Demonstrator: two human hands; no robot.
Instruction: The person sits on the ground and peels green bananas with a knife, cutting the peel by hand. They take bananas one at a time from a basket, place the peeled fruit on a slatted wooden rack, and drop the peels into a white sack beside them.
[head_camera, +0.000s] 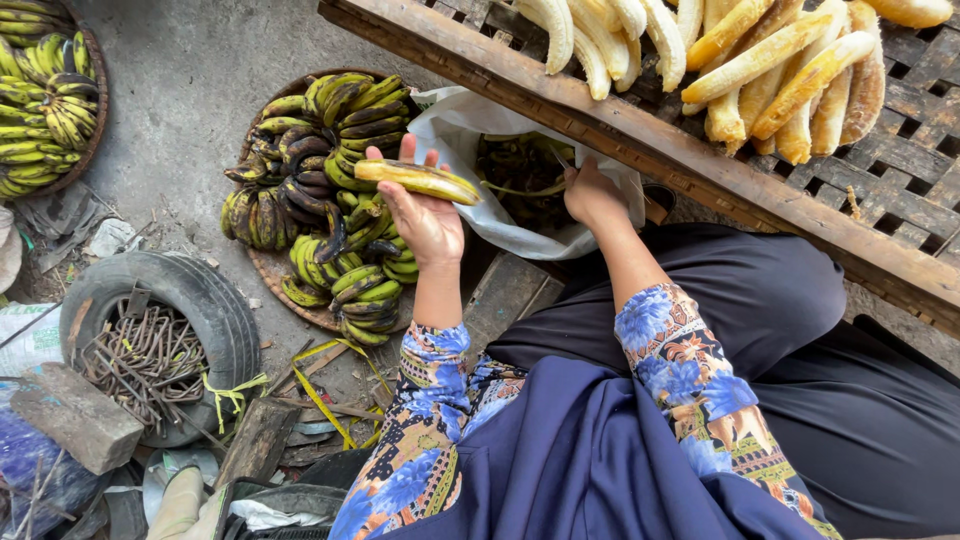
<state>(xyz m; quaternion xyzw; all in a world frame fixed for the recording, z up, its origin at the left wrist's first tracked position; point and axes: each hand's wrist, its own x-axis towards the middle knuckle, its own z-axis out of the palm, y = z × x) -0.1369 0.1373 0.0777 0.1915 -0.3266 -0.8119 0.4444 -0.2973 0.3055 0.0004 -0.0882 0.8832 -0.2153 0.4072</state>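
Wooden rack (700, 165) runs from 12 to 3 o'clock, slatted top, peeled bananas (760, 70) lying on it in a loose row. Concrete floor (190, 100) fills the left half. Flat basket (265, 265) at 10 o'clock from the person's lap, heaped with green-black bunches (330, 190). Second basket (60, 100) at far 10 o'clock, cut by the frame edge, also full of bunches. Old tyre (200, 300) at 8 o'clock, bent rusty nails (145, 360) piled inside it. Wood block (75, 415) just beside the tyre at its 7 o'clock. White bag (470, 130) at 12 o'clock, mouth open, dark peels (520, 170) inside.

Left hand (425, 220): palm up, fingers curled under one banana (418, 180), holding it level just above the basket's right edge. The banana is yellow-green, partly peeled.

Right hand (592, 195): at the bag's mouth, closed round something thin and dark; cannot tell what it is. Well apart from the banana.
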